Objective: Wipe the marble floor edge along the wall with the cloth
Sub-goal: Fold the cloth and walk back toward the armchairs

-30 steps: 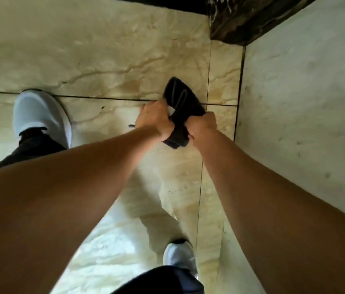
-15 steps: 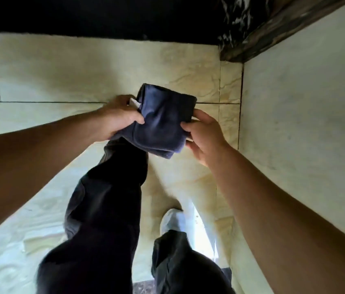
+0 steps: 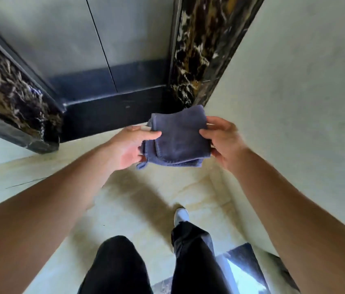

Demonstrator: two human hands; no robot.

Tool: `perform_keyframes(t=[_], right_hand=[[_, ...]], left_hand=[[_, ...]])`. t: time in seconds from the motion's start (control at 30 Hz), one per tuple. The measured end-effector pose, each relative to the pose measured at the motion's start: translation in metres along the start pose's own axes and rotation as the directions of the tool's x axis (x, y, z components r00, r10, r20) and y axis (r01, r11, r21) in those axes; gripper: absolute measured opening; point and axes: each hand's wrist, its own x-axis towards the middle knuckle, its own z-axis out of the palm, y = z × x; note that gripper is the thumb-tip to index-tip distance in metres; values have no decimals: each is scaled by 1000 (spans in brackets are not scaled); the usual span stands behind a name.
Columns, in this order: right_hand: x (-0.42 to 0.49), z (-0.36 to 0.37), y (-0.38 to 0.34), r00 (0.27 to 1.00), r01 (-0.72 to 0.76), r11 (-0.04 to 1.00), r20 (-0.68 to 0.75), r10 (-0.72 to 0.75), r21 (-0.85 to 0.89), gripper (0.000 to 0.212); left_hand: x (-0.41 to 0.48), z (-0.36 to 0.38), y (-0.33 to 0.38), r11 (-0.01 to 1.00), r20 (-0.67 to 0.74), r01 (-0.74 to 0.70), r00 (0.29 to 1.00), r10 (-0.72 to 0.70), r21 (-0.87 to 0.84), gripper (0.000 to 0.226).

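Observation:
A folded dark blue cloth is held up in the air at chest height, well above the floor. My left hand pinches its left edge, thumb on top. My right hand grips its right edge with the fingers curled round it. The cream marble floor lies below. The pale wall rises on the right, and the floor edge runs along its foot.
Ahead is a grey metal double door with a dark threshold, framed by black-and-gold marble jambs at the left and at the right. My dark trouser legs and a white shoe are below. A dark mat lies at bottom right.
I have stood up and the view has lifted from the floor to the door. The cloth went from bunched between both hands to a neat flat fold, held higher.

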Motion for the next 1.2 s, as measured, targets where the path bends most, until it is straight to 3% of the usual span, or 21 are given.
perform_keyframes(t=[0.1, 0.2, 0.47, 0.7, 0.8, 0.93, 1.1, 1.2], right_hand=[[-133, -2, -7, 980, 142, 989, -131, -147, -45, 39], [-241, 9, 15, 936, 241, 970, -273, -223, 33, 38], [-501, 39, 88, 851, 344, 886, -503, -154, 311, 32], [-709, -23, 195, 689, 438, 814, -724, -33, 380, 26], [-820, -55, 271, 592, 469, 790, -804, 51, 395, 25], [-1009, -99, 400, 359, 499, 786, -913, 196, 365, 24], [-1195, -120, 516, 75, 527, 769, -921, 383, 363, 25], [-1271, -129, 568, -21, 556, 745, -890, 456, 369, 26]], left_hand=[[-103, 23, -6, 993, 101, -114, 989, 109, 39, 10], [-181, 30, -32, 977, 187, -190, 967, 170, 95, 15], [-387, 47, -111, 902, 371, -303, 911, 179, 309, 18], [-529, 158, -223, 803, 626, -431, 774, 95, 411, 17], [-591, 222, -314, 760, 728, -466, 686, -12, 452, 17], [-703, 321, -485, 742, 819, -449, 524, -233, 498, 19], [-840, 405, -651, 694, 827, -450, 334, -453, 562, 30], [-899, 444, -725, 660, 812, -478, 264, -521, 579, 26]])
